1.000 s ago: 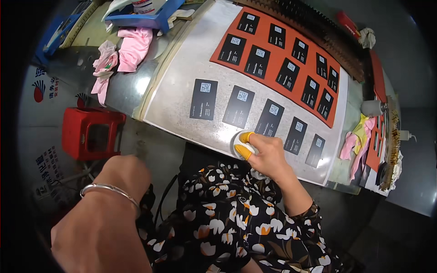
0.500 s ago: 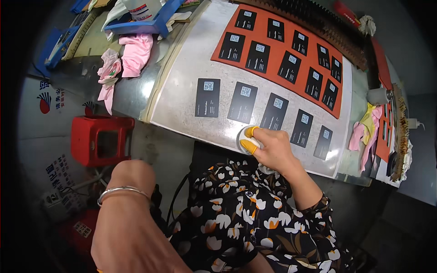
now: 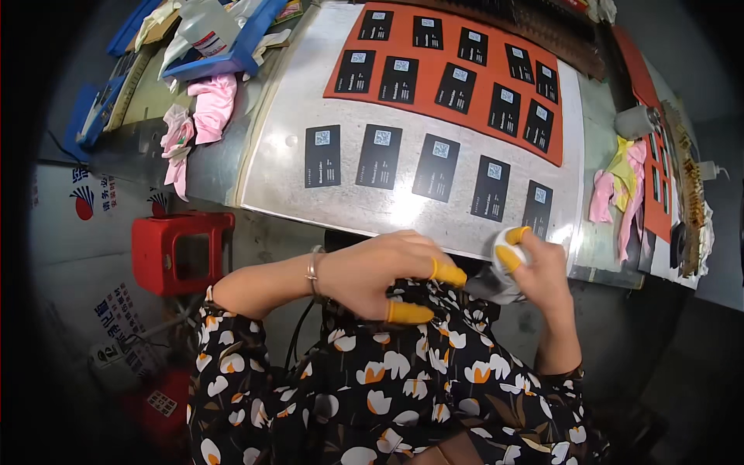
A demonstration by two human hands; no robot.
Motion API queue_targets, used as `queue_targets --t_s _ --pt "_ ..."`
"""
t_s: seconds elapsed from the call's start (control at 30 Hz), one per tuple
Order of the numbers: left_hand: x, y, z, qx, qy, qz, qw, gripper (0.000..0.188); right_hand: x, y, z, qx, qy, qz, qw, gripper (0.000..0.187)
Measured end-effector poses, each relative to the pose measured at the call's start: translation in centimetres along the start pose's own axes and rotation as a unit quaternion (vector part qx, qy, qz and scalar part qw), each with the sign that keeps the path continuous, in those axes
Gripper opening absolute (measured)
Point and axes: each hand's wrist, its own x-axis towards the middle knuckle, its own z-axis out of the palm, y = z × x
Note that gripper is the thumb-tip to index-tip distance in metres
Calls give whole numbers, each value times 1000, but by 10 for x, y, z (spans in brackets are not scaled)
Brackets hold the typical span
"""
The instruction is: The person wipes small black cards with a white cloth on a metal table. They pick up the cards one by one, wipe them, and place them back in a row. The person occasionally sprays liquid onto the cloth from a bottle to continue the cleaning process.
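Note:
My left hand (image 3: 376, 270) hovers in front of the table's near edge, with yellow finger cots on its thumb and a finger. Its fingers are apart and hold nothing. To the right, my right hand (image 3: 545, 273), also wearing yellow finger cots, is closed on a bunched white cloth (image 3: 500, 285), whose lower part is blurred. The cloth is at the near edge, close to the rightmost black card (image 3: 538, 208). Several black cards with a pale square code, such as the middle card (image 3: 436, 169), lie in a row on the grey metal plate (image 3: 291, 209).
Behind the row, an orange sheet (image 3: 434, 112) bears several more black cards. Pink cloths (image 3: 213, 108) and a blue tray (image 3: 213, 68) with a bottle (image 3: 208, 31) lie at the left. Pink and yellow cloths (image 3: 622, 182) hang at the right. A red stool (image 3: 155, 252) stands below left.
My left hand has come up from the lower left to the table's near edge. My right hand has moved right with the white cloth, and the view has shifted.

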Motion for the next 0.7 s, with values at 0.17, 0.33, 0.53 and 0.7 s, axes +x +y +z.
queue_targets --t_s 0.17,0.33,0.53,0.7 --pt "43 -38 53 263 8 -19 965 50 -5 47 -40 -13 38 148 988 22" --pt "81 -46 74 331 40 -29 942 54 15 84 -54 -49 50 107 992 30" --pt "96 -48 77 384 26 -53 921 57 44 88 -48 -96 15 66 993 29" --pt "99 -47 79 380 37 -63 922 57 61 91 -42 -129 15 46 990 28"
